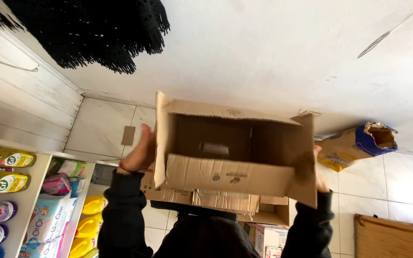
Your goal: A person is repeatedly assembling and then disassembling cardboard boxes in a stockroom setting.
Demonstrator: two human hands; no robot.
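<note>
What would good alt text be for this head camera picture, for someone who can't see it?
A person's two hands, the left hand and right hand, grip the sides of an open brown cardboard box held up before a white wall. Shelves of cleaning bottles stand to the left; a torn paper sack lies on the tiled floor.

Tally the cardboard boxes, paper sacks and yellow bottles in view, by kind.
Open brown cardboard box held between both hands: 1
Other cardboard boxes, stacked below it and at the lower right edge: at least 2
Torn brown and blue paper sack on the tiled floor: 1
Yellow plastic bottles lying on the white shelves, upper and lower: about 5
Total: about 9
</note>
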